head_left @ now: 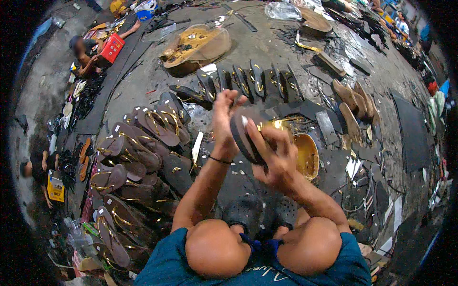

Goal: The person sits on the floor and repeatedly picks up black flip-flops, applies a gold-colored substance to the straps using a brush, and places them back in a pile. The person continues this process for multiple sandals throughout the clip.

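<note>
In front of my knees my right hand (274, 159) grips a dark brown flip-flop (242, 139) tilted on edge. Part of its gold strap shows behind my fingers, blurred. One finger lies stretched along the sole. Just left of it, my left hand (222, 121) is raised with its fingers partly bent and apart, holding nothing. Whether it touches the sole, I cannot tell. Beyond my hands a row of dark flip-flops with gold straps (242, 80) stands on edge. A big heap of brown flip-flops (143, 128) spreads to my left.
A yellow-brown basin (307, 155) sits behind my right hand. A round worn block (210, 45) lies farther off. Tan sole-shaped pieces (355, 105) and a dark sheet (409, 131) are at right. Scraps litter the floor. Another person (86, 52) sits by a red crate (112, 48).
</note>
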`<state>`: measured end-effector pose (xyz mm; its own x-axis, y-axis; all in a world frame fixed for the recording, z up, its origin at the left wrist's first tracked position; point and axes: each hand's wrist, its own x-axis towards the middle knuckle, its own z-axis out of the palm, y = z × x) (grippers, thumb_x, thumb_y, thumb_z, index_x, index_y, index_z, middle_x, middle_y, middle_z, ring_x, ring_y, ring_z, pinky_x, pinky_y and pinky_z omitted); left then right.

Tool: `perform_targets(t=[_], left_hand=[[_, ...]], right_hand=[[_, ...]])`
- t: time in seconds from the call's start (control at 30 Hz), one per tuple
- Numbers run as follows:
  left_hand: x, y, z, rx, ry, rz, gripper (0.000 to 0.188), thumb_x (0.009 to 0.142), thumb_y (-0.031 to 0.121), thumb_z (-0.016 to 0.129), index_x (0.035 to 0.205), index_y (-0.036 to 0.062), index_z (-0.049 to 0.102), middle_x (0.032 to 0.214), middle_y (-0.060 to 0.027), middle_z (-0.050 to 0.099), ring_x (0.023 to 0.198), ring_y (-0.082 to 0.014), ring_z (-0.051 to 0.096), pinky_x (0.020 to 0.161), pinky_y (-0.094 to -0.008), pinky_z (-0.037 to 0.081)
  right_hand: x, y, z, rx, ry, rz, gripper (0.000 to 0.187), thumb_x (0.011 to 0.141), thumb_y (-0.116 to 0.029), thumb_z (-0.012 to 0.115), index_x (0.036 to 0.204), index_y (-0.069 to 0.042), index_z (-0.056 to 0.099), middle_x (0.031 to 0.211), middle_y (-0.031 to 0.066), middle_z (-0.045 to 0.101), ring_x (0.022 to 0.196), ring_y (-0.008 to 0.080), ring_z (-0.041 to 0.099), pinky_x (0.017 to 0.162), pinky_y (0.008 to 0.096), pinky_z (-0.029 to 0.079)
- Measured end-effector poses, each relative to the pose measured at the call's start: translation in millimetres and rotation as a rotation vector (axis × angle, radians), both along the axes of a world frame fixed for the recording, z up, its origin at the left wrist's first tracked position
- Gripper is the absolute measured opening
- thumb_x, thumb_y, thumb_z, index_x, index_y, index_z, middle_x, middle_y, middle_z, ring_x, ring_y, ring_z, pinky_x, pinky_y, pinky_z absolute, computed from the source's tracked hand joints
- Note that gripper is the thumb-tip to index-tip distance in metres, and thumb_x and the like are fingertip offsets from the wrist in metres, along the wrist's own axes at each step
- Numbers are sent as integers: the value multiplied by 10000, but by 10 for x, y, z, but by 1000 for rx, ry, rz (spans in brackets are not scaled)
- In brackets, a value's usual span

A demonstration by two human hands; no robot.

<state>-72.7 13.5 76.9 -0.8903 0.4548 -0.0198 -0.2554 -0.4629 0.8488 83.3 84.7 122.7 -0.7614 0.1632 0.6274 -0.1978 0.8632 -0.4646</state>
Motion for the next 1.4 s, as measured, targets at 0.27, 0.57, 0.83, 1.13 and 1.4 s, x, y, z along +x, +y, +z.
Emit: perform_targets(t=[0.27,0.57,0.83,1.13,1.4], left_hand=[[134,192,336,209,-360,-140,598,924,611,432,1260,117,459,1258,-48,504,1164,-234,518,920,-388,413],[27,158,348,117,-291,50,481,936,521,486,1223,136,468,1237,-13,517,1125,-183,539,817,-317,386],[33,346,12,-215,43,328,334,875,134,618,1178,66,495,1093,-12,553,968,-88,501,770,-203,388],[60,213,139,30,-504,116,322,944,373,510,1172,146,502,1161,30,531,1073,-159,547,771,-285,399],[234,124,-51,31,-53,-137,465,963,381,507,1312,82,434,1281,-26,510,1180,-181,521,948,-342,415]], right_hand=[[243,63,-226,-5,-72,118,856,514,-66,710,1350,-110,529,1075,115,519,993,262,549,816,347,511],[317,-151,-422,243,-20,188,616,746,-158,591,1352,-254,536,1081,-27,538,753,98,596,575,245,526],[227,-219,-517,493,71,-49,606,765,-222,571,1369,-238,520,1071,-56,552,755,98,590,574,261,521],[232,-241,-655,429,70,-82,715,617,-131,687,1323,-149,573,1053,0,509,878,175,586,691,308,508],[36,-87,-429,363,61,-148,591,745,-131,618,1327,-217,565,1067,-9,528,869,116,596,653,254,535]])
